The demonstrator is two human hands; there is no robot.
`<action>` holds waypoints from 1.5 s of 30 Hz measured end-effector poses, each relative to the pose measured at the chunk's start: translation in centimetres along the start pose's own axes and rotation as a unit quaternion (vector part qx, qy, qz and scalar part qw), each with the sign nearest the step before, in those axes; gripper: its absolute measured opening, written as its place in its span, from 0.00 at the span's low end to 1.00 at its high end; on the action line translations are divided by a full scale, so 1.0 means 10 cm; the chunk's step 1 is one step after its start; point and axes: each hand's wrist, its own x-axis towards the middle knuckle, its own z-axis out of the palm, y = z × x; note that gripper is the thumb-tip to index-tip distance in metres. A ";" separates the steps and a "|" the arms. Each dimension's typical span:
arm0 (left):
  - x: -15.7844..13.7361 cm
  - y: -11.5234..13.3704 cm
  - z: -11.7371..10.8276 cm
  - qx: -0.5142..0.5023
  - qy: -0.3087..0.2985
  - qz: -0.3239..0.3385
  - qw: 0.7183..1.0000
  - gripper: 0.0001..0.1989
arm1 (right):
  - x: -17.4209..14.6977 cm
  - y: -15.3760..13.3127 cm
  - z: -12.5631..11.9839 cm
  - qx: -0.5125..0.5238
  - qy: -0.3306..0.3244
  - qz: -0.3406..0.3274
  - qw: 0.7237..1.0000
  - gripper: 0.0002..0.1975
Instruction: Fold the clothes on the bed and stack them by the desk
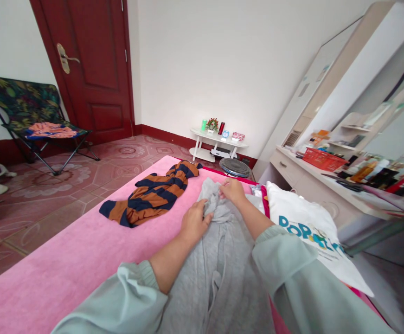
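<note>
A grey knit garment stretches from the near edge of the view up over the bed, its far end bunched and twisted. My left hand is closed on the left side of this gathered cloth, thumb toward the middle. On the other side, a little farther away, my right hand pinches the bunched fabric near its top. Whether the garment is trousers or a top, I cannot tell. Left of my hands lies a crumpled orange-and-navy striped garment, touched by neither hand.
The pink bed cover spreads under the clothes. At right are a white printed pillow or bag and a dressing table with a red basket and bottles. A folding chair stands at left; a low white stand is by the wall.
</note>
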 end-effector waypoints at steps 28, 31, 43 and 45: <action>-0.01 0.07 -0.15 -0.115 0.018 0.243 0.963 0.11 | -0.36 0.62 -0.52 0.274 0.063 0.163 0.946 0.04; -0.06 0.14 -0.18 -0.074 0.041 0.238 0.968 0.14 | -0.43 0.77 -0.64 0.171 0.106 0.133 0.970 0.05; -0.01 0.05 -0.14 -0.012 -0.115 0.208 0.971 0.11 | -1.03 0.76 -0.01 -0.271 -0.059 -0.126 0.953 0.29; 0.00 0.02 -0.12 -0.046 -0.113 0.178 0.977 0.10 | -1.06 0.77 0.02 -0.292 -0.068 -0.106 0.948 0.29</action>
